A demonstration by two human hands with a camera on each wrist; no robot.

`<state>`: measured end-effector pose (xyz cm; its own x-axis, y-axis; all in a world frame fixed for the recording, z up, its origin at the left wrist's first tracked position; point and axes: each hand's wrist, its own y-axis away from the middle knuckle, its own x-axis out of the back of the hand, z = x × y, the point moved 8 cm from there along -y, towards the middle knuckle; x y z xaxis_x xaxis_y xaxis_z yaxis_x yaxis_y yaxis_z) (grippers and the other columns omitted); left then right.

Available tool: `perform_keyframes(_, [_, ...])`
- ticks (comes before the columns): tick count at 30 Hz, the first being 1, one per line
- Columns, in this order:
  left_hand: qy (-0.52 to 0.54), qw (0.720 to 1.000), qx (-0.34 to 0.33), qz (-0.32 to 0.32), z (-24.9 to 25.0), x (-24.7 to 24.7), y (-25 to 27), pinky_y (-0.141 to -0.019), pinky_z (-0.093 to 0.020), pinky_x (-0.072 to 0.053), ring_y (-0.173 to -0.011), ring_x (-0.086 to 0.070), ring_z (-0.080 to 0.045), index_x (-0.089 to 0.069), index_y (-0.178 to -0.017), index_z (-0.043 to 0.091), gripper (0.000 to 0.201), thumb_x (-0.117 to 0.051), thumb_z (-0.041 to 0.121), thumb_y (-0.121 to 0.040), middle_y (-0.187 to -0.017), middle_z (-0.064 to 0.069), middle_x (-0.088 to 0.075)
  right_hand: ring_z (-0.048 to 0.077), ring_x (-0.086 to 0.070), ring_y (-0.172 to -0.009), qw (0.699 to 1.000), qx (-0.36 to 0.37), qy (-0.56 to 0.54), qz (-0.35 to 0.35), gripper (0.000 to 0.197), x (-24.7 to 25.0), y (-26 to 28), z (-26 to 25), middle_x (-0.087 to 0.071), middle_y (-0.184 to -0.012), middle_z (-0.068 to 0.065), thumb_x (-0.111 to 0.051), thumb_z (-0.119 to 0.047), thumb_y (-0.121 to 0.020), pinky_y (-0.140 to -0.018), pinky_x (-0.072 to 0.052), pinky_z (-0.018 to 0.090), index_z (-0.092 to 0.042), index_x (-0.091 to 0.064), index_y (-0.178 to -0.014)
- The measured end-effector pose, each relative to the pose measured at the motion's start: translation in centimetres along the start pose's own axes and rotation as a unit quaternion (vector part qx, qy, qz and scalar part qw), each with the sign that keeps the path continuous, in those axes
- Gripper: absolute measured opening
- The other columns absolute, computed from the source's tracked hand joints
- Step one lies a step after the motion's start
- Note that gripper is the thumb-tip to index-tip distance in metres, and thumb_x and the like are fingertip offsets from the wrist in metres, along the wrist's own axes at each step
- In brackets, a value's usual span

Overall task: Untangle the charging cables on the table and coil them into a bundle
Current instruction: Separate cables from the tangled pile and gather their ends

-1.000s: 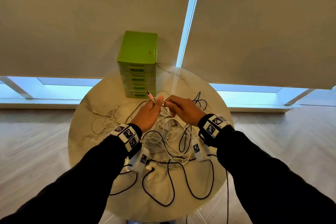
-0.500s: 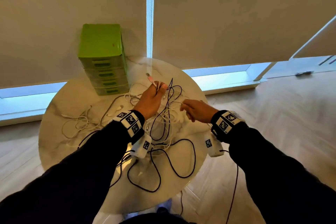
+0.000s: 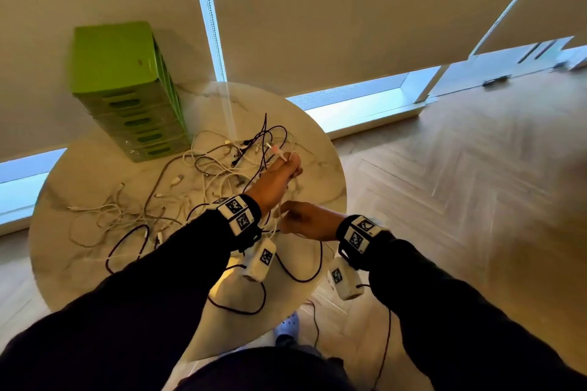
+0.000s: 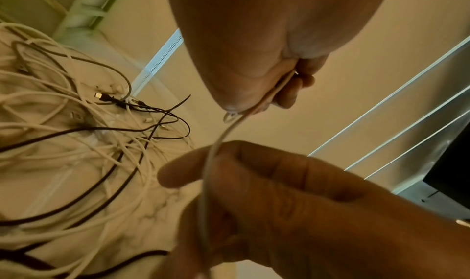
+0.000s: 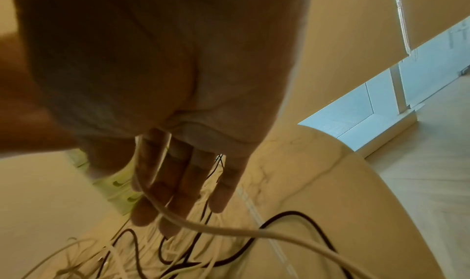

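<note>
A tangle of white and black charging cables (image 3: 216, 174) (image 4: 101, 142) lies across the round marble table (image 3: 79, 270). My left hand (image 3: 286, 165) (image 4: 287, 86) is raised over the table's right side and pinches one white cable (image 3: 279, 154) (image 4: 216, 146) near its pinkish plug. That cable runs down to my right hand (image 3: 286, 213) (image 5: 142, 183), which holds it between thumb and index finger close to my left wrist. Past my right hand the white cable (image 5: 229, 231) trails back toward the pile (image 5: 178, 253).
A green drawer unit (image 3: 127, 89) stands at the table's far left, against the blinds. The table's right edge (image 3: 341, 187) is close beside both hands, with wooden floor (image 3: 460, 200) beyond. Black cable loops (image 3: 241, 308) lie near the front edge.
My hands have drawn apart along the white cable: the left stays raised with the plug end, and the right has slid back toward my left wrist. The head view has swung right.
</note>
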<state>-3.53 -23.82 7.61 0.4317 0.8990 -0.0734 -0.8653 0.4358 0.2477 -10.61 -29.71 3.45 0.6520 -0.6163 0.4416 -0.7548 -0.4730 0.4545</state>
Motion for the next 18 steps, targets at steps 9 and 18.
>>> perform_keyframes(9, [-0.162,0.984,-0.02,0.072,0.9,7.1,0.8,-0.073,-0.009,-0.042,-0.09,-0.05,-0.015,-0.057,-0.097,0.014,0.04,-0.03,0.041,-0.109,-0.093,0.001,-0.056,0.017,-0.06,-0.077,0.975,-0.151,0.14,0.079,0.028,5.5,2.5,6.5,-0.073,-0.088,0.008,-0.041,-0.025,-0.103,-0.079,-0.045,0.028,-0.016,-0.061,-0.085])
perform_keyframes(18, [-0.014,0.999,-0.012,0.049,0.5,6.5,1.1,-0.088,-0.017,-0.04,-0.078,-0.051,-0.001,-0.055,-0.087,0.02,0.03,-0.037,0.029,-0.11,-0.085,0.005,-0.051,0.023,-0.038,-0.14,0.992,-0.014,0.103,0.064,0.084,3.3,-2.3,-2.1,-0.036,-0.157,0.007,-0.062,-0.044,-0.094,-0.114,-0.034,0.041,-0.022,-0.011,-0.157])
